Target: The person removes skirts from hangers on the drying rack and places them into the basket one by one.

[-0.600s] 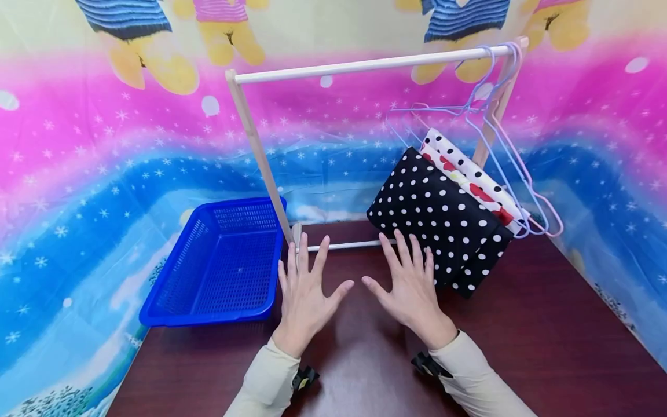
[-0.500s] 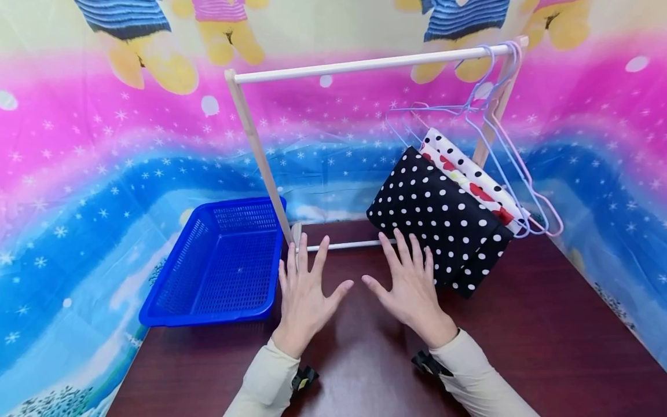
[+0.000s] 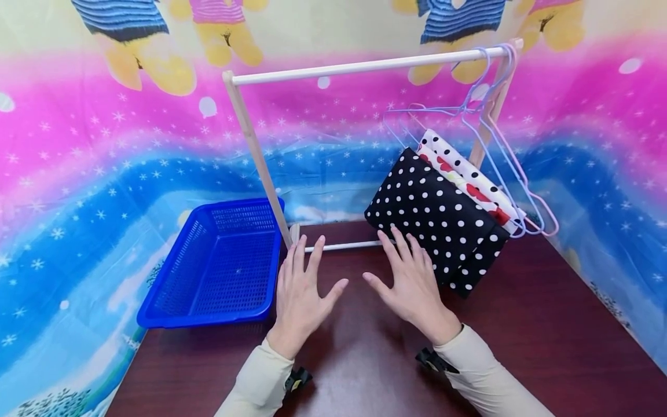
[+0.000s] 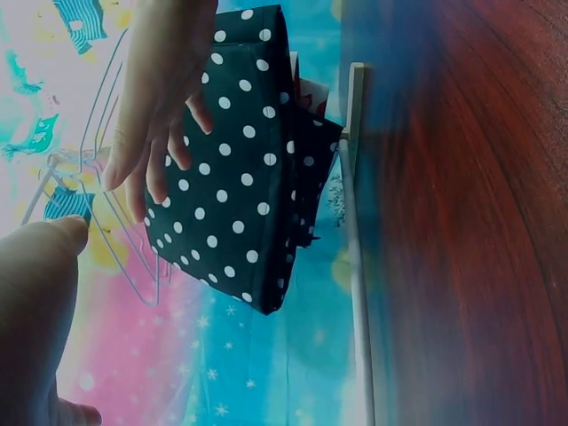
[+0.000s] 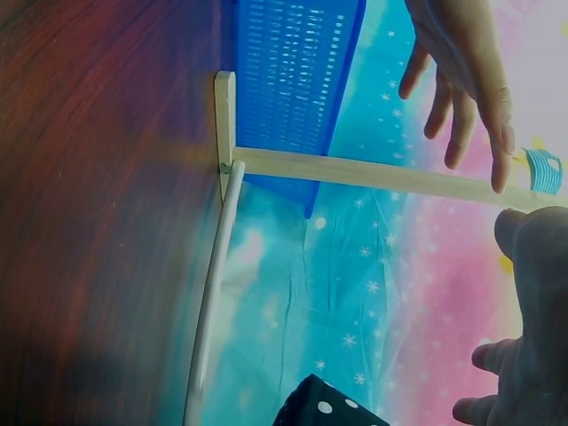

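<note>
Solid-blue rectangular plastic basket (image 3: 208, 319) | black cloth (image 3: 435, 211) with white polka dots | white cloth (image 3: 452, 152) with black dots | red-and-white flowered cloth (image 3: 475, 191) | lilac-blue thin hanger (image 3: 438, 109) | pink thin hanger (image 3: 553, 213) | pale-wood rack upright (image 3: 256, 152) | reddish-brown wooden table (image 3: 356, 376) | pink-and-blue backdrop (image 3: 323, 119), white snowflakes

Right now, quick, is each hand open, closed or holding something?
Left hand: open, holding nothing.
Right hand: open, holding nothing.
</note>
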The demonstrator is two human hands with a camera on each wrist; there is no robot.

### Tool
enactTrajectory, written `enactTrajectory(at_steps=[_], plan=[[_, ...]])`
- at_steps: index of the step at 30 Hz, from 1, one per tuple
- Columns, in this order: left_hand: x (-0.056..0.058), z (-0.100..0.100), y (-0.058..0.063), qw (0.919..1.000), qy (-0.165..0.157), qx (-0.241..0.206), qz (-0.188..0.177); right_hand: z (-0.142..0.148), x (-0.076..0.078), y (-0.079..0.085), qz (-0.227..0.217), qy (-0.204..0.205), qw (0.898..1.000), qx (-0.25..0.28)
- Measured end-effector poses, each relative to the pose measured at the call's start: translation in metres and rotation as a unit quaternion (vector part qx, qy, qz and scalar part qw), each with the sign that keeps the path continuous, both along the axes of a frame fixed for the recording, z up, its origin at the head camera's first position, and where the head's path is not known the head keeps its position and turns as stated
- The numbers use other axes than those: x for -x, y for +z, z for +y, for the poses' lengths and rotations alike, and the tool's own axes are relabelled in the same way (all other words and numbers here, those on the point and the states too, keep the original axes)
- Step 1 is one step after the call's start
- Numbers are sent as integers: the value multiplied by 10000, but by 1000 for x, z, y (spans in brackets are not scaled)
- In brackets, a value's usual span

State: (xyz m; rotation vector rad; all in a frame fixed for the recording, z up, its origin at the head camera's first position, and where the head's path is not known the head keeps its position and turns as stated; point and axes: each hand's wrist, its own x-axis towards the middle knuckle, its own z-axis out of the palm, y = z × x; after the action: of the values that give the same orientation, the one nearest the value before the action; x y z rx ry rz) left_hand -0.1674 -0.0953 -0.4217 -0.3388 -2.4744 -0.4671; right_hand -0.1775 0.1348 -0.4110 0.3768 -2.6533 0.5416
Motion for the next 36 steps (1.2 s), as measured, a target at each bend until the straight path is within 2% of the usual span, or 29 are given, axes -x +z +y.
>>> enactTrajectory(at_steps=[6, 13, 19, 23, 36], plan=[[-1, 0, 4, 10000, 15, -14, -67, 3, -1, 5, 103, 29, 9999, -31], [0, -2, 8, 9996, -56, -166, 227, 8, -1, 10, 123, 22, 9999, -120], [1, -4, 12, 9993, -82, -165, 311, 11, -2, 15, 303, 105, 9995, -5], [2, -3, 15, 9994, -93, -133, 300, 13, -3, 19, 390, 152, 9991, 27], [6, -3, 24, 9997, -128, -160, 117, 19, -3, 29, 212, 141, 9996, -156]])
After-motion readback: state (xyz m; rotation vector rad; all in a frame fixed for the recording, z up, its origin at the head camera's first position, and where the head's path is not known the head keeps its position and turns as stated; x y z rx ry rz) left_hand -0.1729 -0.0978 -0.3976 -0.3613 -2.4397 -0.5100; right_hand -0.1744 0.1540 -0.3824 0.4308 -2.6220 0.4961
